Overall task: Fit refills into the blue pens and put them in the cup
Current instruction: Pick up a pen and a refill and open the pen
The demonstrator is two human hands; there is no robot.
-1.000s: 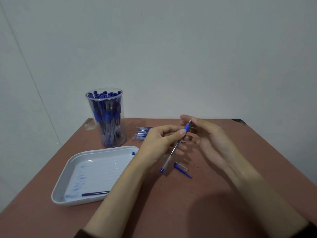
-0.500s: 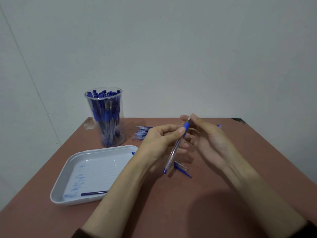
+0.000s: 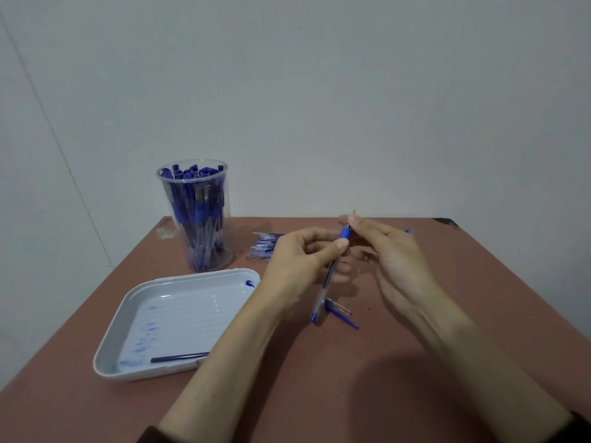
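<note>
My left hand (image 3: 300, 260) grips a blue pen (image 3: 323, 294) by its clear barrel, just below the blue grip, holding it tilted above the table. My right hand (image 3: 387, 247) pinches the pen's tip end at the top. A pen cap (image 3: 340, 312) lies on the table right under the pen's lower end. The clear cup (image 3: 200, 219), full of blue pens, stands at the back left. A white tray (image 3: 166, 321) in front of the cup holds one dark blue refill (image 3: 179, 357). A pile of pen parts (image 3: 263, 246) lies behind my left hand.
The brown table (image 3: 319, 378) stands against a pale wall; its far right corner (image 3: 446, 222) is visible. Blue ink smears mark the tray floor. A small blue piece (image 3: 408, 232) shows behind my right hand.
The pen has tipped a little more upright, its lower end nearer the cap. My right fingers have shifted up onto the tip end. Tray, cup and cap have not moved.
</note>
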